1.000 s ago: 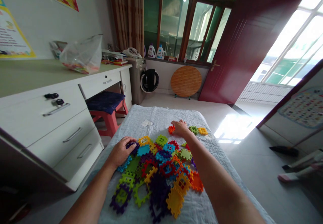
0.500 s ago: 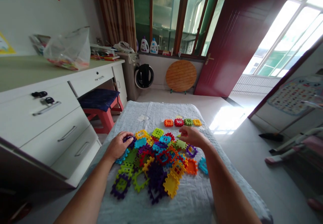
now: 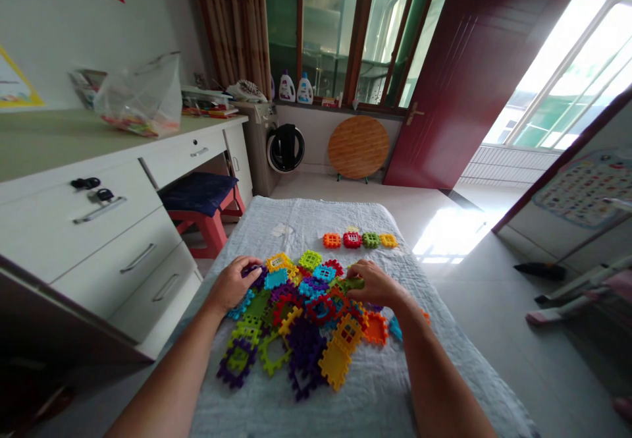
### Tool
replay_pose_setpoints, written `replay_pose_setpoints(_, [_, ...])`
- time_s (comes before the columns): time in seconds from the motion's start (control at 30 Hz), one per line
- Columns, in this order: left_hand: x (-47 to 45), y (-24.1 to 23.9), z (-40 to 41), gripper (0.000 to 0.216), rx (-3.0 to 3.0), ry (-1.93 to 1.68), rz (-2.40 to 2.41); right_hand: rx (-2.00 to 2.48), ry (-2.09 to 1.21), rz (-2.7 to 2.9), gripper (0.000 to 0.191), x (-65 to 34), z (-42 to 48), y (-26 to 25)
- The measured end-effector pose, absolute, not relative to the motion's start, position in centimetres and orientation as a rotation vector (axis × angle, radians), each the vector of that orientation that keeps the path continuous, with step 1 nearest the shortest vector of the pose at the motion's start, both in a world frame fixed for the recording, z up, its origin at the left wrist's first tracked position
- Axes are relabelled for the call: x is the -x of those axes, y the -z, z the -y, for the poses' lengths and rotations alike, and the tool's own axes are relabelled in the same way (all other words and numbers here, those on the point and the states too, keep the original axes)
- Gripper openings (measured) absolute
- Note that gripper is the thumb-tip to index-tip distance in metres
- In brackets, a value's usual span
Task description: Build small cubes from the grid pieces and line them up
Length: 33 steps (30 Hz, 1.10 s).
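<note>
A loose pile of plastic interlocking building tiles point(image 3: 306, 346) lies on the cloth-covered table, in purple, yellow, green, red, blue and orange. At the pile's left edge, my left hand point(image 3: 233, 285) has its fingers and thumb bent round a purple tile point(image 3: 257, 280). My right hand point(image 3: 378, 284) reaches over the right side of the pile, its fingers closed about a green tile point(image 3: 351, 284) that they partly cover. Behind the pile stand small window tiles in a row: orange point(image 3: 332, 240), red point(image 3: 352, 239), green point(image 3: 370, 240) and yellow point(image 3: 388, 240).
A pale cloth point(image 3: 370, 392) covers the table. On the left is a white desk point(image 3: 69, 138) with drawers and a plastic bag point(image 3: 143, 102), with a stool point(image 3: 200, 194) beside it. Beyond are a washing machine point(image 3: 259, 141), a round wooden board point(image 3: 359, 148) and a red door point(image 3: 459, 95).
My right hand has come down and nearer onto the green tile at the pile's right. My left hand stays on the purple tile. The view has shifted slightly.
</note>
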State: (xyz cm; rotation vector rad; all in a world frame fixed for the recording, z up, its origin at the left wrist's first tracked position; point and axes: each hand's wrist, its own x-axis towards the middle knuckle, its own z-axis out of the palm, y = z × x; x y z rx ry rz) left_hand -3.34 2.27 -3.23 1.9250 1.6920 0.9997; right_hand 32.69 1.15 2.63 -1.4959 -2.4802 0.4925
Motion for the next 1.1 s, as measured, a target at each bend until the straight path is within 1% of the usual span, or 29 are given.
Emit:
replay_pose_setpoints(0.1, [3.3,3.1,-2.2,0.032,-1.939,-1.001,-1.692,1.485,-0.541,2.399,0.014,-32.9,-1.3,-2.6])
replay_pose_setpoints(0.17, [3.2,3.0,-2.2,0.032,-1.942,-1.003,-1.696,1.502,-0.549,2.278,0.010,-33.1,-1.6,-2.6])
replay_pose_setpoints(0.37, [3.3,3.0,-2.3,0.033,-1.932,-1.002,-1.703,1.657,-0.271,1.638,0.018,-35.1,-3.1,-2.1])
replay_pose_setpoints(0.47, [3.2,2.9,-2.3,0.034,-1.925,-1.007,-1.704,1.708,-0.270,1.525,0.020,-36.2,-3.6,-1.6])
replay_pose_setpoints(0.6, [3.2,2.8,-2.2,0.035,-1.922,-1.001,-1.704,1.764,-0.335,1.689,0.020,-36.4,-3.7,-0.7])
replay_pose_setpoints(0.73, [3.2,2.7,-2.2,0.036,-1.923,-0.999,-1.712,1.723,-0.323,2.054,0.036,-35.8,-3.3,0.1])
replay_pose_setpoints(0.77, [3.2,2.7,-2.3,0.035,-1.925,-1.001,-1.714,1.734,-0.312,2.107,0.037,-35.8,-3.2,0.1])
replay_pose_setpoints(0.87, [3.2,2.8,-2.3,0.036,-1.926,-1.002,-1.708,1.797,-0.305,2.120,0.034,-35.8,-3.1,0.1])
replay_pose_setpoints(1.0, [3.3,3.0,-2.4,0.035,-1.942,-0.999,-1.702,1.775,-0.356,2.048,0.037,-36.0,-3.0,-0.5])
replay_pose_setpoints(1.1, [3.4,3.1,-2.4,0.034,-1.955,-1.003,-1.701,1.850,-0.323,2.065,0.034,-35.8,-2.5,-1.1])
